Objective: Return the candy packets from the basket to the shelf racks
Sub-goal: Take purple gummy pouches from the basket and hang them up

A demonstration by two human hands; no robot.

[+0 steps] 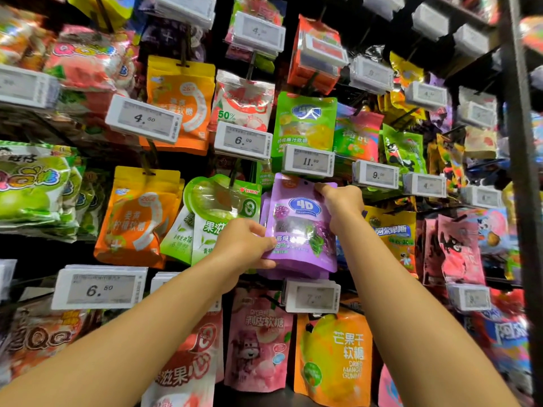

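I pinch the glossy purple 4D candy pouch (299,227) with my left hand (244,245) and right hand (343,201) at its centre hook, not yet hung; the basket is unseen.

Bright even store light, glare on foil packs (88,63); edges blurred, wide-angle warp; centre sharp.

Purple packet (299,227) at centre: blue oval "4D" badge, dark grape print, green leaf. At 12 o'clock from it, green packet (305,124), same blue badge, yellow fruit print. At 9 o'clock, orange pouch (138,215) with white arc. At 6 o'clock, orange-yellow mango pouch (333,356), white lettering; pink pouch (258,339) beside it. Price tags (310,160) white, grey screens, black digits.
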